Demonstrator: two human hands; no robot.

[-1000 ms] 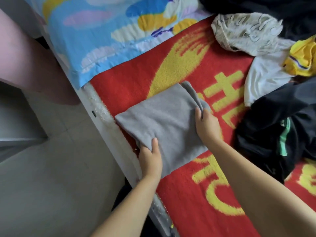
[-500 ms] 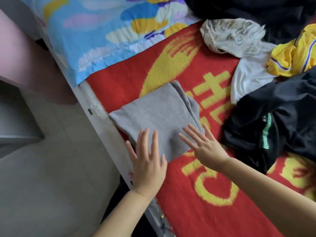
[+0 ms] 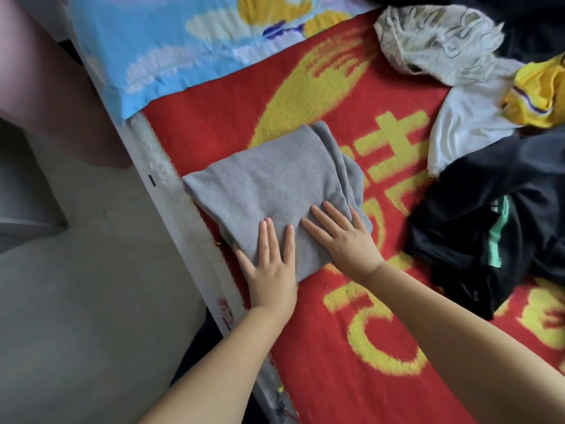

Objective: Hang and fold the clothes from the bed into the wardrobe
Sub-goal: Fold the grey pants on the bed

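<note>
Garment, grey, folded point(image 3: 269, 191): lies at frame centre on the red and yellow blanket point(image 3: 336, 332) of the bed, long axis running from the bed's edge at left centre toward upper right, with both hands pressing flat on its lower end. Left hand point(image 3: 270, 264) covers the lower left corner, right hand point(image 3: 342, 237) the lower right, each grip open with fingers straight, neither nearer. Unfolded black point(image 3: 489, 215), white point(image 3: 470, 127) and yellow point(image 3: 538, 93) clothes are heaped at right, apart from it; blue pillow point(image 3: 171, 44) upper left; nothing blocks a lift.
</note>
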